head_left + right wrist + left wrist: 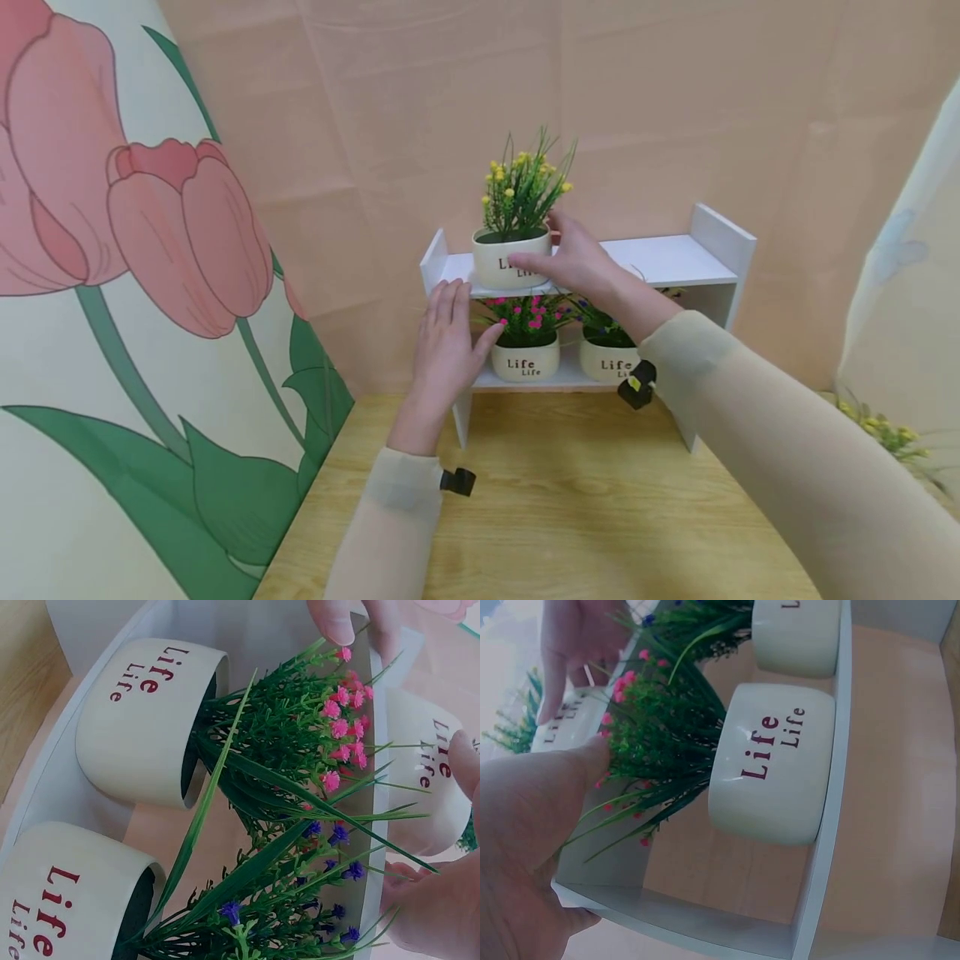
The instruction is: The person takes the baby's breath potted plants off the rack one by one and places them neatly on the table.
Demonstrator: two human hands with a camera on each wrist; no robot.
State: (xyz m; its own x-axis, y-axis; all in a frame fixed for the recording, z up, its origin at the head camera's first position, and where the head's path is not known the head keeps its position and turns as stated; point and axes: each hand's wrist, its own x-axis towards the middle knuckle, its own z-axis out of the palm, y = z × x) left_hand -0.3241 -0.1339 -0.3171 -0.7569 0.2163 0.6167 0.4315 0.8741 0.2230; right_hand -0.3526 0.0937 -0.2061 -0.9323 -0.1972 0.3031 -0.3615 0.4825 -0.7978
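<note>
Right hand [581, 260] clamps yellow-flower pot [495, 257] between thumb and fingers, likely for control; pot at 11 o'clock, atop shelf [656, 260]. Left hand [448, 343] at 9 o'clock, fingers straight, thumb apart, probably steadying shelf.

In your head view, large "Life" over smaller "Life" on the yellow-flowered pot [495, 255] at one o'clock, partly covered, the same on the pink-flowered pot [526, 362] at five o'clock, and blue-flowered pot [604, 363] at four o'clock, partly covered too
</note>
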